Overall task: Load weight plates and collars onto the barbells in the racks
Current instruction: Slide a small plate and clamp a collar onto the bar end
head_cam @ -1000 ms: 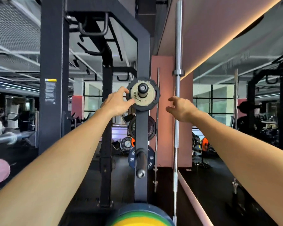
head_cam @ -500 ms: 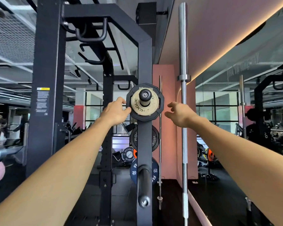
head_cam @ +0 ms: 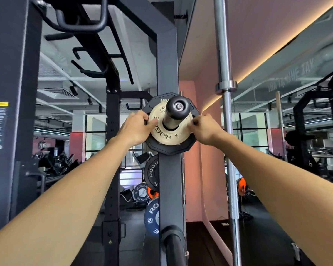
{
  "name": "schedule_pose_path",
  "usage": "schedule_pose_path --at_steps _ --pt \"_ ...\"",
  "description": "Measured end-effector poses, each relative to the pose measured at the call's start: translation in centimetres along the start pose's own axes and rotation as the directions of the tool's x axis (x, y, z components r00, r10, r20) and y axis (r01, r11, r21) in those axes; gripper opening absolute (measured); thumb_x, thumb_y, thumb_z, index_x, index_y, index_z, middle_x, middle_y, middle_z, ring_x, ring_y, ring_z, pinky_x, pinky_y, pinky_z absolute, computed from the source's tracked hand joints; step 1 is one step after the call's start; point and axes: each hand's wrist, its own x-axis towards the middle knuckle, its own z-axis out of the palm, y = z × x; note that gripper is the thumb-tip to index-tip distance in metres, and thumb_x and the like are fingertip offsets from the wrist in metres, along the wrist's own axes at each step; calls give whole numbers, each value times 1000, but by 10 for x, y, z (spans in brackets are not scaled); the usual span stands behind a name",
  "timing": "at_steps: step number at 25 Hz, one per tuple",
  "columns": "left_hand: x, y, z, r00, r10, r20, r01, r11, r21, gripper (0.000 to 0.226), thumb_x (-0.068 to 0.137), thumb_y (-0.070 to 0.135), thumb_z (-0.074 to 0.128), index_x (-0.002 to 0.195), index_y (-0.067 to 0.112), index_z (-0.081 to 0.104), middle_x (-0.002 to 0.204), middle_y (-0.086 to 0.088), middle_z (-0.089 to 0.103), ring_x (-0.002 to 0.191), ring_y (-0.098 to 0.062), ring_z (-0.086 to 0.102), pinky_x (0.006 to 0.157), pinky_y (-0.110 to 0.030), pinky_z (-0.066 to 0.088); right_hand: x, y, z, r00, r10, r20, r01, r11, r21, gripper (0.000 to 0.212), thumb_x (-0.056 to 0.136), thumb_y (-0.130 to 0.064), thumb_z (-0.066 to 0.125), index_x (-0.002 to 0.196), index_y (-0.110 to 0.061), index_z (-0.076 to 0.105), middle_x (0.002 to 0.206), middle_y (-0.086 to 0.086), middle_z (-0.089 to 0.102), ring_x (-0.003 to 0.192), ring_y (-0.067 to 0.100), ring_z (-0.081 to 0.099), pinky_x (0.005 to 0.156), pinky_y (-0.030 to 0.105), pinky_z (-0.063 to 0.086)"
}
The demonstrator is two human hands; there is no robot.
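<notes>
A small tan Rogue plate (head_cam: 166, 134) sits on a black storage peg (head_cam: 178, 107) of the rack upright (head_cam: 170, 179), in front of a larger black plate (head_cam: 168, 149). My left hand (head_cam: 136, 128) grips the tan plate's left edge, thumb on its face. On the right edge, my right hand (head_cam: 205, 128) pinches the same plate. Both arms reach straight forward.
A bare steel barbell (head_cam: 226, 131) stands upright just right of my right hand. Lower on the upright hang a black Rogue plate (head_cam: 151, 172) and a blue 20 plate (head_cam: 151, 215), above another peg (head_cam: 173, 244). A mirror wall (head_cam: 296, 131) runs along the right.
Both hands have closed in from beside the plates onto the tan plate's edges. My head has moved nearer, so the peg and plates look larger.
</notes>
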Motion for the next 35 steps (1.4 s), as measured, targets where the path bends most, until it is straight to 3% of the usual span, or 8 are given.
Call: schedule_pose_path --at_steps 5,8,10,14,19,23,30,35 --pt "6 4 8 999 20 -46 -15 995 100 35 93 53 51 100 20 48 107 -6 49 96 -30 53 90 -45 46 16 3 15 995 77 -57 -69 989 127 31 92 -33 53 71 -14 40 99 7 43 75 26 46 69 31 35" --pt "6 10 3 1000 -18 -22 19 997 75 32 92 51 55 85 20 47 107 -11 54 96 -33 56 85 -42 48 14 4 7 998 60 -10 -57 977 205 33 93 -35 56 70 -14 44 87 9 50 74 25 48 68 37 44" --pt "2 14 -3 998 -67 15 67 997 -25 35 92 47 57 74 19 45 102 -14 61 91 -34 62 79 -40 53 9 1 -1 997 61 40 -70 949 306 27 95 -31 56 78 -11 50 76 8 55 74 27 56 68 42 52" --pt "-19 29 -19 984 -150 101 177 913 -368 28 96 30 59 76 16 47 93 -15 69 77 -29 72 71 -42 62 -18 -13 -23 983 68 173 -152 830 536 23 98 -23 54 109 -5 44 81 13 62 58 21 63 44 27 55" --pt "-52 53 -50 983 -164 87 186 859 -478 14 97 22 59 87 13 54 97 -16 69 77 -27 73 63 -37 62 -60 -29 -59 981 -6 194 -116 784 609 16 97 -19 56 94 -10 43 76 15 63 50 20 65 48 32 58" --pt "-92 81 -88 979 -190 74 201 837 -509 11 97 20 59 99 9 55 96 -18 70 74 -28 74 69 -43 62 -100 -48 -92 984 -38 172 -82 763 641 20 98 -18 54 111 -4 45 79 13 63 55 22 65 54 34 59" --pt "-164 77 -162 961 -274 46 269 873 -407 16 97 14 59 102 0 54 98 -19 69 71 -24 73 53 -33 60 -155 -99 -93 957 -142 254 -80 712 697 16 97 -16 55 100 -7 43 78 19 66 53 22 68 56 34 60" --pt "-208 35 -253 933 -358 -24 331 885 -326 12 97 10 58 94 0 53 95 -21 69 68 -23 72 54 -39 61 -171 -185 -58 916 -273 295 -63 628 776 19 97 -16 56 96 -9 37 72 22 65 50 22 68 53 35 60"
